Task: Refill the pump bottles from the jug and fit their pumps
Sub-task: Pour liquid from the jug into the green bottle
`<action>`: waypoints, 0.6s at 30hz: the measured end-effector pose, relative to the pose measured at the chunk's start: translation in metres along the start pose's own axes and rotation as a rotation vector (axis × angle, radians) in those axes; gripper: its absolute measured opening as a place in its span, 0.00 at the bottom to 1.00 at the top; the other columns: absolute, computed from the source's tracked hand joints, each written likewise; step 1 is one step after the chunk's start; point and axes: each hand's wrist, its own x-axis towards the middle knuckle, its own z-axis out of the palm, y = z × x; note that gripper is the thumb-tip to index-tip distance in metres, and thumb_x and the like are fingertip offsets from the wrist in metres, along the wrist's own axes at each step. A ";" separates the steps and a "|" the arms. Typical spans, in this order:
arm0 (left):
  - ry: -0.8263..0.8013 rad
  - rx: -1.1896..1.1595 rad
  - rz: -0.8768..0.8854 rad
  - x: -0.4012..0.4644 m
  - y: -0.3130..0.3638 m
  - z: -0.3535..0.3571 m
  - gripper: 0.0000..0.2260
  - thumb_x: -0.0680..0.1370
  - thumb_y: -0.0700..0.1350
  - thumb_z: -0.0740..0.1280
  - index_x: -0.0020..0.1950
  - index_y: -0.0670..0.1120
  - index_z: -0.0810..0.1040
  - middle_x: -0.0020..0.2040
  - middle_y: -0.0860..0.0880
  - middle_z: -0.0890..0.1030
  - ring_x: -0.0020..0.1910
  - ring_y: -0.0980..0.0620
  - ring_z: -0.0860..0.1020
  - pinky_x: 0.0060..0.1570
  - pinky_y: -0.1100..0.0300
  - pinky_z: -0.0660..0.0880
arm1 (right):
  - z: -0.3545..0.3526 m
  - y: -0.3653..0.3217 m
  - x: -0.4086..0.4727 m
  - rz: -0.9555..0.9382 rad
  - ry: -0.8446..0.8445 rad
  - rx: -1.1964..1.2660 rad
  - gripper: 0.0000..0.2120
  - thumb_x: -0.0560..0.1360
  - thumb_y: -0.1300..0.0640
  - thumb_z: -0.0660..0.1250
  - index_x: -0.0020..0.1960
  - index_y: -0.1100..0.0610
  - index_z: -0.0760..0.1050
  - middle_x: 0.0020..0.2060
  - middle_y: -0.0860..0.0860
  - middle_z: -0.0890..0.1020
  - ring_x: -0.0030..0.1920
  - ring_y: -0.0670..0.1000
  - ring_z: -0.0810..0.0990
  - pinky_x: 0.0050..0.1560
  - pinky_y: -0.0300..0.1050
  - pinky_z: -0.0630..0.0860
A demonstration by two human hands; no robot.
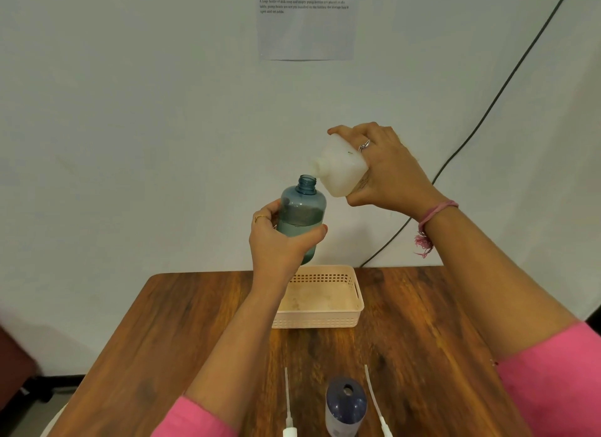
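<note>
I have the blue bottle (304,210) up in the air above the basket (354,287), my left hand (276,241) wrapped round its lower half. It looks about half full. My right hand (387,173) grips the jug (340,169), tipped with its mouth just beside the bottle's open neck; I see no stream. Left to do, I judge: the second bottle (345,404) on the table (195,306) stands uncapped, and both pumps (287,401) lie beside it, unfitted.

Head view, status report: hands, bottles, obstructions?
Left hand grips blue bottle, uncapped, part full. Right hand tilts white jug at its neck. Nothing between.
</note>
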 end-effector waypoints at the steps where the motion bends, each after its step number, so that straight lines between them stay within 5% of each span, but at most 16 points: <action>1: -0.003 0.003 0.001 0.000 -0.001 0.000 0.34 0.62 0.43 0.81 0.65 0.48 0.71 0.60 0.50 0.76 0.55 0.55 0.78 0.50 0.62 0.79 | 0.003 0.000 -0.001 0.018 -0.008 0.032 0.46 0.59 0.55 0.77 0.74 0.47 0.60 0.61 0.52 0.70 0.60 0.55 0.67 0.53 0.41 0.64; 8: -0.002 0.020 -0.015 0.002 -0.009 -0.004 0.35 0.63 0.43 0.81 0.67 0.48 0.71 0.61 0.50 0.76 0.56 0.54 0.77 0.51 0.61 0.79 | 0.023 0.001 -0.012 0.156 -0.061 0.270 0.47 0.60 0.56 0.78 0.73 0.45 0.60 0.62 0.53 0.69 0.57 0.49 0.63 0.51 0.43 0.67; 18: -0.010 0.038 -0.095 -0.010 -0.035 -0.020 0.34 0.62 0.43 0.81 0.65 0.48 0.72 0.58 0.53 0.77 0.52 0.61 0.77 0.47 0.67 0.77 | 0.050 0.003 -0.048 0.390 -0.019 0.644 0.44 0.59 0.58 0.80 0.68 0.41 0.63 0.58 0.52 0.71 0.55 0.54 0.74 0.51 0.49 0.78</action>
